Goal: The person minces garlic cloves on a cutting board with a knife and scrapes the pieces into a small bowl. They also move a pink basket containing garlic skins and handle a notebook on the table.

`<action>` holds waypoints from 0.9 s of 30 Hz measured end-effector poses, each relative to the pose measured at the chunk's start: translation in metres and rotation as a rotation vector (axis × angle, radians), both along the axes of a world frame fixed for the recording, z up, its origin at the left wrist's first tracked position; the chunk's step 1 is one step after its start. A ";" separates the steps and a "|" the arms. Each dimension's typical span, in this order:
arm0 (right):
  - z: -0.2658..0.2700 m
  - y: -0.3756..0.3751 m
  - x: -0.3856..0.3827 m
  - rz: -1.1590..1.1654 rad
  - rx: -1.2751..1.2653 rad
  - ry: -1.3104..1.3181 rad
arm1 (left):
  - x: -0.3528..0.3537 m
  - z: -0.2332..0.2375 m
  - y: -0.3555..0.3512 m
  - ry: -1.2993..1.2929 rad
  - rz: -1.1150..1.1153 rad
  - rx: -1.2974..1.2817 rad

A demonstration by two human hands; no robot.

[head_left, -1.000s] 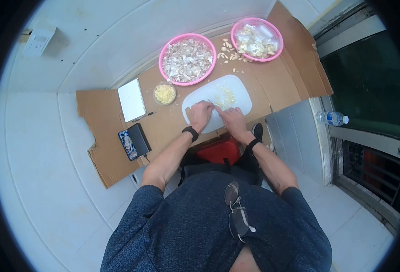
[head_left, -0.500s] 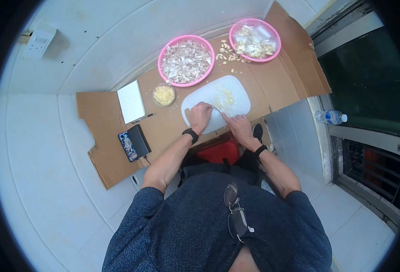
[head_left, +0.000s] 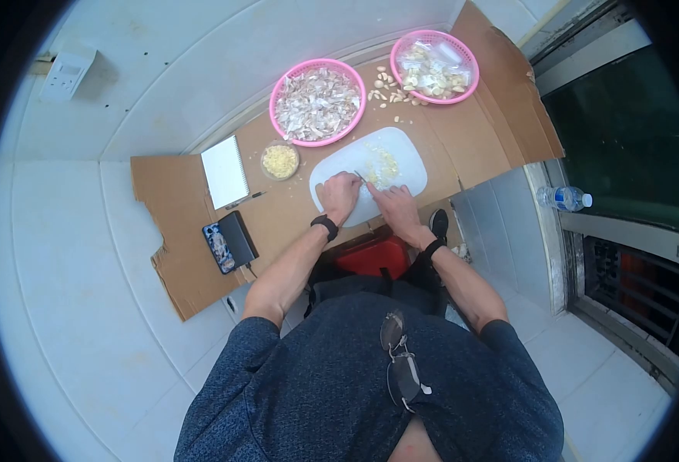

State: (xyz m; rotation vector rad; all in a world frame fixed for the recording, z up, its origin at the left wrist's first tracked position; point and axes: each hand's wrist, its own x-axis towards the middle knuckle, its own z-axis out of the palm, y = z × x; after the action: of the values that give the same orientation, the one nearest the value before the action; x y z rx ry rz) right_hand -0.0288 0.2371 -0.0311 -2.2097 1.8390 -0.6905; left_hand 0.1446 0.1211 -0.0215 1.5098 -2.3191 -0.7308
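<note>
A white cutting board (head_left: 336,165) lies on the cardboard, with chopped garlic (head_left: 384,164) scattered over its far right part. My right hand (head_left: 398,210) grips a small knife (head_left: 360,176), its blade pointing away and to the left across the board. Closed fingers of my left hand (head_left: 340,197) press down on the board right beside the blade. Whatever is under those fingertips is hidden. A round clear bowl (head_left: 280,161) of chopped garlic stands just left of the board.
Behind the board stands a pink basket (head_left: 316,104) full of garlic skins. Another pink basket (head_left: 435,68) holds garlic cloves and plastic bags, with loose cloves (head_left: 386,90) nearby. A notebook (head_left: 225,172), pen (head_left: 245,200) and phone (head_left: 219,248) lie left. A water bottle (head_left: 564,199) rests right.
My right hand has shifted slightly left and away from me, and the knife has moved with it towards my left fingertips. My left hand stays nearly in place.
</note>
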 end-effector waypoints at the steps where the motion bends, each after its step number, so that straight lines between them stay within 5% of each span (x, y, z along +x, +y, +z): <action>1: -0.003 -0.002 0.000 -0.002 0.004 -0.013 | 0.000 0.000 0.000 0.010 -0.008 -0.004; 27: 0.008 0.005 -0.003 0.003 -0.040 -0.035 | 0.001 -0.001 -0.002 -0.004 -0.001 0.055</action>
State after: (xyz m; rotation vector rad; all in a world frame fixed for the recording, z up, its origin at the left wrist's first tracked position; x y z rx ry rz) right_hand -0.0314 0.2422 -0.0229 -2.2099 1.8207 -0.7671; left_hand 0.1456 0.1195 -0.0221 1.5347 -2.3205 -0.7982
